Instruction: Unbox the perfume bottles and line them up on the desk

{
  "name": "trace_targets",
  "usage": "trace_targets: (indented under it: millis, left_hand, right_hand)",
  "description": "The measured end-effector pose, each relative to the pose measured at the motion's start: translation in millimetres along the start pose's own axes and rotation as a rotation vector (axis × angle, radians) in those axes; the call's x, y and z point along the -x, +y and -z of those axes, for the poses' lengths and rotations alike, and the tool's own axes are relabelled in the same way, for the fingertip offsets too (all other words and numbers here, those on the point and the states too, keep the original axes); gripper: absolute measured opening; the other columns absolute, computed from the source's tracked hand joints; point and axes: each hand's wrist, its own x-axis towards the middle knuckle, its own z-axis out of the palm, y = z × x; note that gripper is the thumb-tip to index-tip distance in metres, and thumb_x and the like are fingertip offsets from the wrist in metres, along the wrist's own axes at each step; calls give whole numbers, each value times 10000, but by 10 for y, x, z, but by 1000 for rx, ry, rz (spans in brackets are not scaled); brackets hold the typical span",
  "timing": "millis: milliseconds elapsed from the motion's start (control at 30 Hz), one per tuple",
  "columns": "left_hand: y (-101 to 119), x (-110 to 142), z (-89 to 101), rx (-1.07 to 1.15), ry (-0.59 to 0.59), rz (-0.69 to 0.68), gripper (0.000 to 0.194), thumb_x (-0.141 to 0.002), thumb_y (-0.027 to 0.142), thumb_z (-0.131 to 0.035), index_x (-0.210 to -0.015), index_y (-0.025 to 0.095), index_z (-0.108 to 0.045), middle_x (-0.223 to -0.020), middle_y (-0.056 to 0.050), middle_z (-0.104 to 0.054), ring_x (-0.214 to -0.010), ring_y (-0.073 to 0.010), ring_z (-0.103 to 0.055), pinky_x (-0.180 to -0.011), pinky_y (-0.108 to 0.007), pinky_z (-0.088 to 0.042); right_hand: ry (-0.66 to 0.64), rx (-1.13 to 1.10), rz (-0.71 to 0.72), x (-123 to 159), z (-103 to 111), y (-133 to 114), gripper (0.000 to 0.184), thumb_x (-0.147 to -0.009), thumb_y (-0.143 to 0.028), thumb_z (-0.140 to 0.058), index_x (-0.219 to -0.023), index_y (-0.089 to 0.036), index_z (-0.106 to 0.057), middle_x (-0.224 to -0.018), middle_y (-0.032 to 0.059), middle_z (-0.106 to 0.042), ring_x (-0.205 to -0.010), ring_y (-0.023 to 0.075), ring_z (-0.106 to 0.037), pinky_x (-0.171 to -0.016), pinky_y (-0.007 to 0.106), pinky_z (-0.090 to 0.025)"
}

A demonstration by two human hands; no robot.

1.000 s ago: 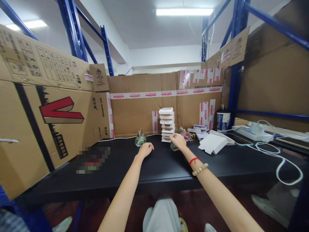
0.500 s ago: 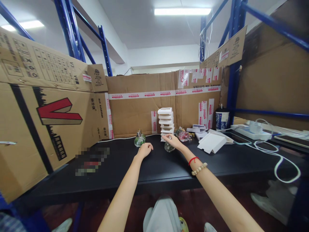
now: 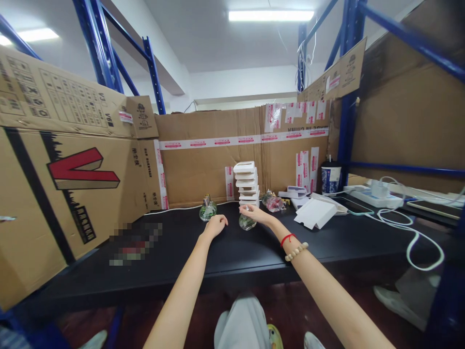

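My right hand [image 3: 256, 214] pinches the top of a small round glass perfume bottle [image 3: 247, 223]. The bottle is clear with green inside and stands about upright, low over or on the black table. Just behind it rises a stack of white box-like trays [image 3: 245, 182]. My left hand [image 3: 217, 226] rests on the table with its fingers curled; nothing shows in it. Beyond the left hand are green glass perfume bottles [image 3: 208, 212] with metallic necks. Right of the stack, a pink perfume bottle [image 3: 274, 204] lies among others.
An opened white carton [image 3: 317, 213] and flat white boxes [image 3: 295, 192] lie at right. Behind them are a patterned cup [image 3: 331, 178], a power strip [image 3: 378, 196] and looped white cable [image 3: 410, 237]. Cardboard panels [image 3: 203, 169] wall the table's back and left.
The view has shifted slightly. My right hand has brought the perfume bottle a little to the left, in front of the stack. My left hand has stayed nearly still.
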Motion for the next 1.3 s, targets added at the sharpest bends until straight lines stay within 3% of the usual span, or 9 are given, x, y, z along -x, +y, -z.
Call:
trace_targets:
  millis: [200, 367, 467, 667, 800, 933, 1033, 1167, 1300]
  left_hand:
    - [-3, -7, -3, -5, -2, 2, 269, -764, 94, -404, -706, 179, -652, -708, 3, -644, -671, -123, -567, -635, -202, -388]
    - [-2, -7, -2, -7, -3, 5, 265, -755, 91, -409, -707, 184, -652, -716, 4, -651, -697, -127, -577, -634, -199, -388]
    - [2, -5, 0, -9, -2, 5, 267, -756, 91, -407, -711, 185, -652, -748, 1, -659, -739, -134, -583, -642, -202, -390]
    - [7, -2, 3, -14, -1, 9, 271, -753, 81, -404, -708, 187, -650, -800, -1, -673, -784, -139, -591, -644, -204, -390]
    - [8, -7, 0, -13, -1, 8, 269, -751, 82, -407, -707, 187, -651, -794, 0, -676, -781, -140, -594, -648, -204, -393]
    - [5, -12, -5, -13, 1, 3, 268, -755, 90, -407, -702, 189, -650, -802, 3, -675, -783, -138, -591, -654, -204, -396]
    - [1, -14, -6, -12, 3, 3, 265, -759, 96, -409, -698, 192, -649, -799, 4, -673, -778, -135, -588, -651, -203, -393]
    - [-4, -17, -5, -12, -1, 6, 267, -761, 96, -408, -697, 190, -649, -769, 2, -666, -757, -136, -585, -642, -205, -387]
    - [-7, -23, -4, -14, -8, 6, 264, -765, 100, -410, -696, 188, -648, -777, -3, -662, -765, -140, -582, -648, -209, -382]
  right_hand:
    - [-139, 1, -43, 25, 34, -11, 386, -741, -387, -608, -1058, -171, -571, -786, 2, -595, -642, 99, -544, -604, 223, -454]
    - [-206, 16, -15, 15, -17, 53, 375, -785, -385, -558, -1107, -193, -542, -917, 26, -617, -823, 128, -587, -739, 260, -474]
    - [-230, 63, 2, -9, -42, 124, 393, -711, -361, -644, -1051, -178, -567, -933, 33, -624, -865, 146, -586, -786, 286, -469]
    - [-163, 226, 83, -47, 13, 211, 437, -374, -271, -821, -740, -136, -622, -900, 40, -583, -893, 204, -539, -870, 377, -424]
    - [-86, 295, 134, -44, 35, 231, 430, -320, -310, -826, -656, -143, -616, -1013, 66, -523, -973, 222, -496, -910, 374, -402]
    - [-63, 336, 128, -41, 36, 260, 409, -328, -377, -821, -604, -156, -616, -1043, 69, -531, -1010, 225, -494, -954, 365, -367]
    - [-59, 356, 88, -41, 45, 257, 423, -356, -454, -798, -605, -164, -616, -954, 47, -585, -940, 211, -537, -914, 366, -397]
    - [-44, 378, 28, -17, 48, 185, 407, -466, -549, -732, -592, -182, -609, -812, 19, -621, -850, 199, -574, -854, 363, -424]
    - [-5, 409, -59, 31, 31, 82, 457, -578, -648, -634, -588, -192, -610, -817, 61, -649, -884, 250, -583, -883, 425, -386]
